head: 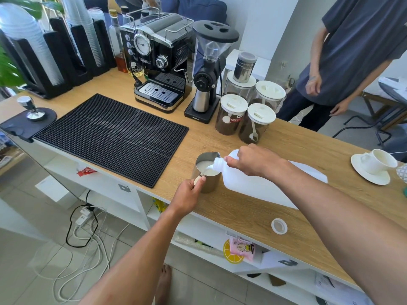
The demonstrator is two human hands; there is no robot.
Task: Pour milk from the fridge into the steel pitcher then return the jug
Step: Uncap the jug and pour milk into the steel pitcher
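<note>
A white plastic milk jug [248,188] is tipped to the left over the wooden counter [242,216], its open mouth above the steel pitcher [211,183]. Milk runs from the mouth into the pitcher, which holds a pool of white milk. My right hand [253,160] grips the jug near its neck. My left hand [187,194] holds the pitcher's handle at the counter's front edge. The jug's white cap [279,226] lies loose on the counter, to the right of the jug.
A black rubber mat [110,137] lies left of the pitcher. Behind stand an espresso machine [158,69], a grinder [207,69] and lidded coffee jars [233,115]. A white cup on a saucer [372,166] sits far right. Another person [352,58] stands beyond the counter.
</note>
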